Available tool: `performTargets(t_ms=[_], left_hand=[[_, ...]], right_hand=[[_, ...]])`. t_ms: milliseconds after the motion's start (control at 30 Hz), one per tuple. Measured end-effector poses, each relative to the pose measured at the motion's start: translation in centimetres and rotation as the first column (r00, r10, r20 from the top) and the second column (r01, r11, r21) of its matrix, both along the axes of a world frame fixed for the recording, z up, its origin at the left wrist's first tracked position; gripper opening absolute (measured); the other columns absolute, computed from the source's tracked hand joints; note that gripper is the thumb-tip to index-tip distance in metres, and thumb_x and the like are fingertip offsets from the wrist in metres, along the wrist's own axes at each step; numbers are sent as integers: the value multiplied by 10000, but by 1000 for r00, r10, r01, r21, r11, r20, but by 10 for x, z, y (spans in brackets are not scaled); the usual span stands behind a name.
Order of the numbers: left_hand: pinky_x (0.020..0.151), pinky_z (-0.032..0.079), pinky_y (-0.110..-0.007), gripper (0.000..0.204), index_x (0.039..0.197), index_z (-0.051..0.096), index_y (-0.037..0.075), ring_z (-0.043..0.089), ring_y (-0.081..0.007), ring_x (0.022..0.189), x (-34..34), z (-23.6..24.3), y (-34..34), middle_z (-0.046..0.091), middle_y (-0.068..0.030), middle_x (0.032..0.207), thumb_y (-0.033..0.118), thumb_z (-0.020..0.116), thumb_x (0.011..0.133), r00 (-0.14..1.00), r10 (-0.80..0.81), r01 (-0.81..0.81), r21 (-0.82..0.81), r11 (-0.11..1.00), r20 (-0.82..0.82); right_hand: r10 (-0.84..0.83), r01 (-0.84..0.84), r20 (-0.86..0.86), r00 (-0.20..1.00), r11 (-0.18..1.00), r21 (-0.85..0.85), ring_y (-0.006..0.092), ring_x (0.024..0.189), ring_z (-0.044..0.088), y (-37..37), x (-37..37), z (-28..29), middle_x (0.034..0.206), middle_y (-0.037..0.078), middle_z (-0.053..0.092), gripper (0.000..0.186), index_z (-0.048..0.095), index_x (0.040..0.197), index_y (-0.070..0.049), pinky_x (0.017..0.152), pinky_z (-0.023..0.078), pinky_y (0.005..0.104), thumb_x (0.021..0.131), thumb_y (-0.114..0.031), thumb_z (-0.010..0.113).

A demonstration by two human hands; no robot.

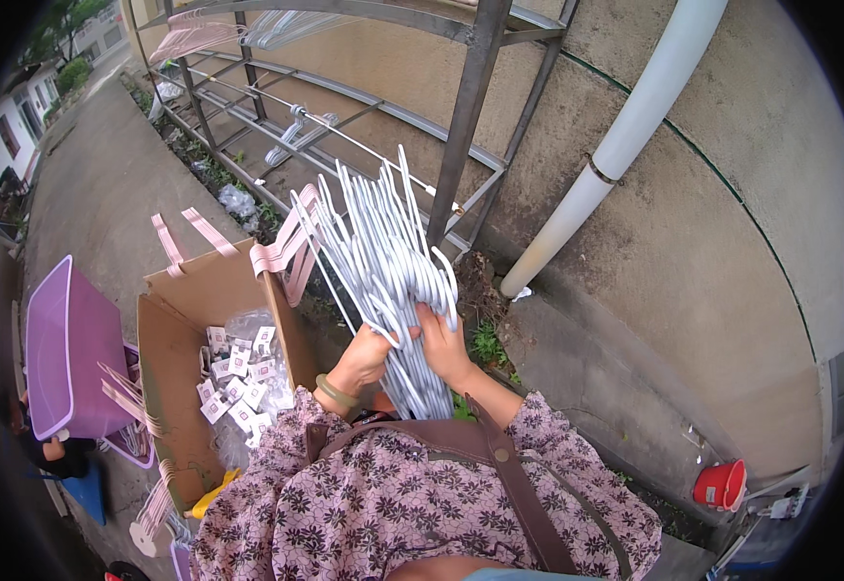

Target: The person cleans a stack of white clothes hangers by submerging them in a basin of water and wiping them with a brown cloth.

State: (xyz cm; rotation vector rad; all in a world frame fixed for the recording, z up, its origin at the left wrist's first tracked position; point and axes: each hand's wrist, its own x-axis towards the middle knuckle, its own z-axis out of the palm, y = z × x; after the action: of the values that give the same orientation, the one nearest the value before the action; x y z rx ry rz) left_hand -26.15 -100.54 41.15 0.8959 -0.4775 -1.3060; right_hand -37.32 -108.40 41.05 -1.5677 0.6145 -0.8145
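Note:
A thick bundle of white wire clothes hangers (378, 252) is gathered in front of my body, hooks bunched toward the right. My left hand (366, 356), with a bangle at the wrist, closes around the bundle's left side. On the other side my right hand (441, 344) grips the same hangers just below their hooks. To the left stands an open cardboard box (172, 353) with small white tagged packets (240, 387) and clear plastic inside. Pink hangers (291, 247) hang over the box's far right corner, close to the bundle.
A metal rack (470, 116) with hangers stands ahead against the wall. A white drainpipe (625, 136) runs down the wall at right. Purple bins (73, 349) stand left of the box, with a person partly visible beside them. A red bucket (720, 484) sits at lower right.

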Motion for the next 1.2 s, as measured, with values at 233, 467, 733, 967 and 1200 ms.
performTargets(t_ms=[233,467,733,967,1200], left_hand=[[786,471,-302,385,1104,536,-10,587,-165,896,82,9,-70,605,-66,1025,-24,637,733,993,13,-17,-25,1000,-120],[833,486,-362,352,1122,524,-26,596,-229,940,165,9,-134,601,-114,1047,-45,566,774,954,-70,62,-34,997,-291],[782,515,-358,323,1089,537,-29,612,-232,889,261,13,-214,606,-117,1018,-61,569,770,949,-177,180,-12,984,-261],[785,516,-335,340,1083,541,-36,613,-218,891,324,16,-260,611,-121,1015,-76,587,749,916,-350,354,-14,935,-194],[760,512,-312,353,1069,552,-26,613,-194,874,335,4,-274,619,-103,993,-74,624,727,920,-373,374,-14,927,-123]], right_hand=[[-14,12,-16,1000,989,-144,308,957,565,-73,83,28,1038,214,565,306,449,1158,24,818,416,331,878,-92,411],[-27,20,-113,993,998,-59,289,901,587,-140,167,26,968,213,598,326,468,1138,51,791,431,322,871,-128,419],[-102,51,159,982,953,297,153,910,548,-205,256,28,1019,98,583,269,509,1076,42,814,420,262,881,-93,381],[-278,190,186,942,902,387,139,954,529,-223,301,31,1079,93,573,329,472,1177,51,857,396,244,894,-85,372],[-454,394,243,857,882,259,66,874,508,-212,320,21,977,34,586,286,536,1096,15,771,400,213,924,-206,480]])
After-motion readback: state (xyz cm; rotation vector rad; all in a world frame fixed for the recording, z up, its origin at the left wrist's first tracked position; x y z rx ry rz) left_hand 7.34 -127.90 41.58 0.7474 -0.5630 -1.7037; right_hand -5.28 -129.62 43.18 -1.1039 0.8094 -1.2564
